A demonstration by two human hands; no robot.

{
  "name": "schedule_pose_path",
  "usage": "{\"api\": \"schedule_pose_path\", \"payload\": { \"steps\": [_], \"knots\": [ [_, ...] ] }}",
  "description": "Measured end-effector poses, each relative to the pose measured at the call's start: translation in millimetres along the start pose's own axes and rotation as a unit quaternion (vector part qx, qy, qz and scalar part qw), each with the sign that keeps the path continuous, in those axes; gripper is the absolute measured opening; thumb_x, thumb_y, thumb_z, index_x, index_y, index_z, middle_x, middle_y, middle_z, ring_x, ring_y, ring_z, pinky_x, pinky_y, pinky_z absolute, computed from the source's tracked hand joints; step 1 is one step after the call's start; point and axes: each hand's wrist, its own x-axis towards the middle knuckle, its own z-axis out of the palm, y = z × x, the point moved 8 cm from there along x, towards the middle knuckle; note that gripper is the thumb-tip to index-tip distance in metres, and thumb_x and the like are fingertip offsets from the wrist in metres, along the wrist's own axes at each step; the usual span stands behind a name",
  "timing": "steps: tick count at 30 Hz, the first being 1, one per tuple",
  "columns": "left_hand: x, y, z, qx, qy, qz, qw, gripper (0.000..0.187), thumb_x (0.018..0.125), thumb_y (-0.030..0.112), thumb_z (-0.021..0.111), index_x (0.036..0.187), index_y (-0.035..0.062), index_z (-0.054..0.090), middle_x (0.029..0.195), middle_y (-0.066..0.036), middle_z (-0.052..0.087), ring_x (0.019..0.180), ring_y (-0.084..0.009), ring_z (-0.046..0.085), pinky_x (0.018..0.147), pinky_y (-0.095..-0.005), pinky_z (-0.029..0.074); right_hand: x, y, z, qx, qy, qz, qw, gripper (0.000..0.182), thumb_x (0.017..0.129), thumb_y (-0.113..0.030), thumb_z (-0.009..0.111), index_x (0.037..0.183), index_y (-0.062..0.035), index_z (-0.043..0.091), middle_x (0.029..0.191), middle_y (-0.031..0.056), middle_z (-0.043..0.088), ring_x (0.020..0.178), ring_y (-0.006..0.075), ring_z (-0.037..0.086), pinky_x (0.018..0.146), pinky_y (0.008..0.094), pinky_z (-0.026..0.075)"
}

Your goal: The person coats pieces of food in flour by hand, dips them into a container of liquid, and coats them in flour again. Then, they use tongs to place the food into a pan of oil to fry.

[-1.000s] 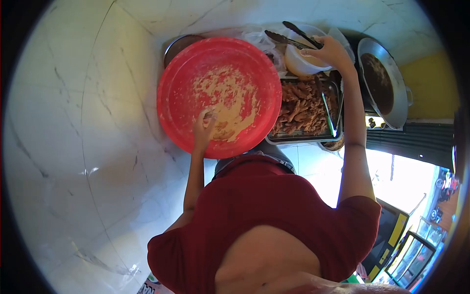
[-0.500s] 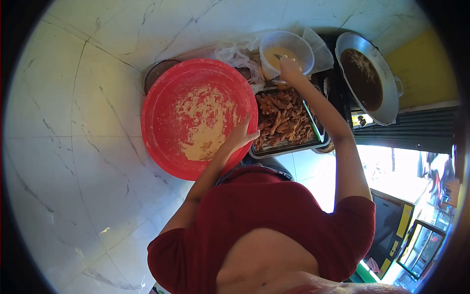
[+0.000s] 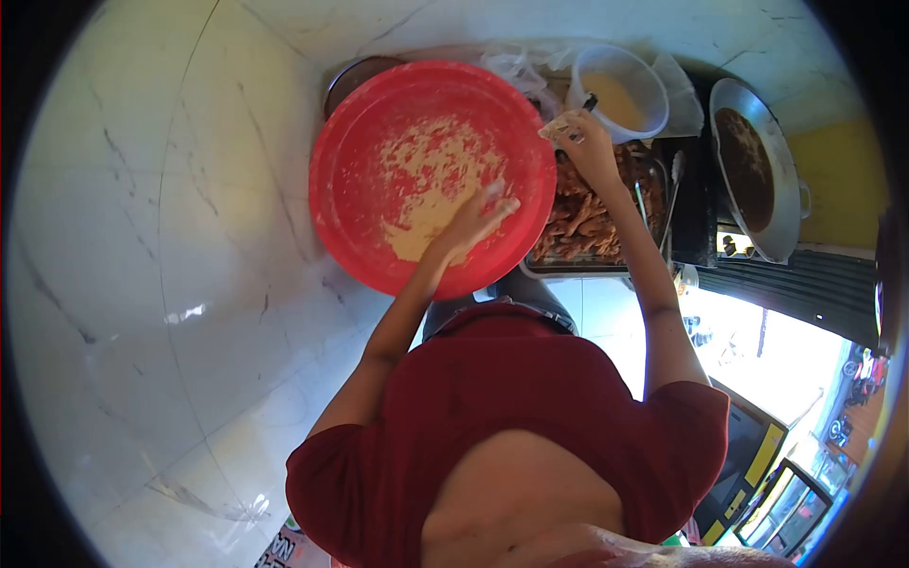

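My left hand (image 3: 473,222) is over the flour (image 3: 426,180) in the large red basin (image 3: 331,170), its fingers apart and dusted white. At the basin's right rim my right hand (image 3: 582,142) is closed round a dark-handled utensil (image 3: 590,101), whose far part is hard to make out; something pale and floury is at its fingertips. Just right of that hand stands a translucent tub (image 3: 653,95) with yellowish batter (image 3: 611,97). Below lie brown fried pieces (image 3: 582,222) in a metal-rimmed tray (image 3: 568,270).
A large pan (image 3: 781,170) of dark liquid stands at the right, beside a black surface. Tongs (image 3: 676,189) lean by the tray. Crumpled clear plastic (image 3: 516,68) lies behind the basin, near a round brown-based container (image 3: 355,80). A marble-patterned wall runs along the left.
My right hand has come out of the batter tub and moved left to the basin's rim. My left hand has left the rim and is now over the flour. The camera view has shifted.
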Motion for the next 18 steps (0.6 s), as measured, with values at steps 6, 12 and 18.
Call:
{"api": "schedule_pose_path", "payload": {
  "steps": [6,12,18],
  "knots": [
    [-90,-18,-146,-0.025,0.240,0.077,0.967,0.035,0.090,0.024,0.055,0.117,0.0015,0.055,0.114,-0.011,0.059,0.108,-0.0176,0.054,0.092,-0.0292,0.041,-37,-32,144,0.007,-0.145,-0.045,0.988,0.015,0.076,-0.019,0.067,0.086,-0.0078,0.067,0.086,0.0116,0.058,0.082,0.0255,0.058,0.074,0.0363,0.046],
    [-134,-25,-193,0.096,0.332,0.094,0.934,0.028,0.089,0.024,0.055,0.109,0.0040,0.060,0.104,-0.010,0.062,0.099,-0.0199,0.059,0.085,-0.0299,0.044,-57,-13,270,-0.170,-0.351,-0.083,0.917,0.022,0.069,-0.020,0.073,0.090,-0.0160,0.067,0.094,0.0083,0.055,0.094,0.0252,0.056,0.076,0.0385,0.047],
    [-139,-22,-186,0.129,0.328,0.118,0.928,0.027,0.089,0.025,0.055,0.105,0.0052,0.062,0.104,-0.010,0.062,0.098,-0.0236,0.059,0.085,-0.0300,0.044,-61,1,303,-0.242,-0.370,-0.095,0.892,0.024,0.065,-0.022,0.075,0.088,-0.0204,0.068,0.100,0.0069,0.050,0.098,0.0249,0.053,0.077,0.0366,0.047]
  ]
}}
